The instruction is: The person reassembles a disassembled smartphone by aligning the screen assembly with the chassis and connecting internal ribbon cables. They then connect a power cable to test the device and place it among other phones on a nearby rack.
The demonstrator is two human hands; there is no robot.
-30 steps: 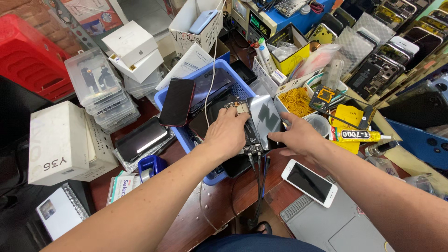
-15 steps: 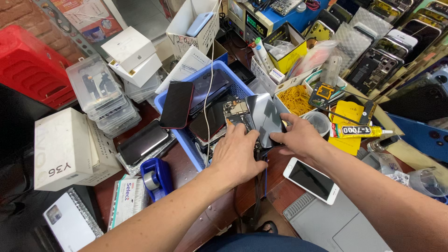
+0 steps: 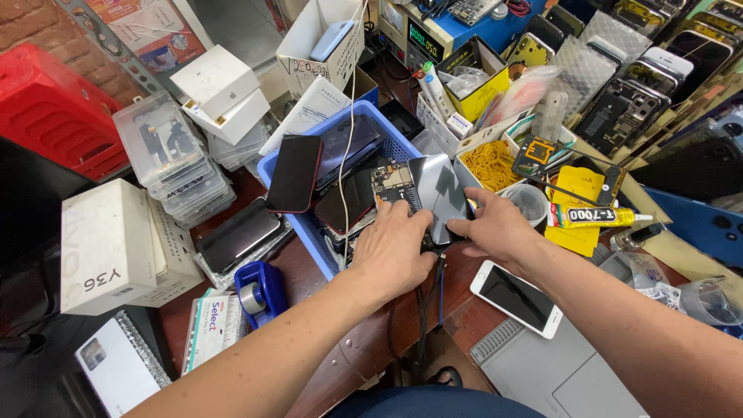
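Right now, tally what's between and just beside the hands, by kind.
Opened phone body, gripped by left hand and right hand: 1
White phone lying flat: 1
Glue tube: 1
Blue basket: 1
Total: 4

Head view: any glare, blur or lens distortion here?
Head view: sharp and evenly lit; soft glare streaks on the opened phone's back cover between left hand and right hand; wide-angle bending at the edges; red crate slightly stretched.

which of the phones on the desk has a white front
The white phone lying face up just below the right hand, beside the grey mat. The red-edged phone leaning on the blue basket is all dark-fronted.
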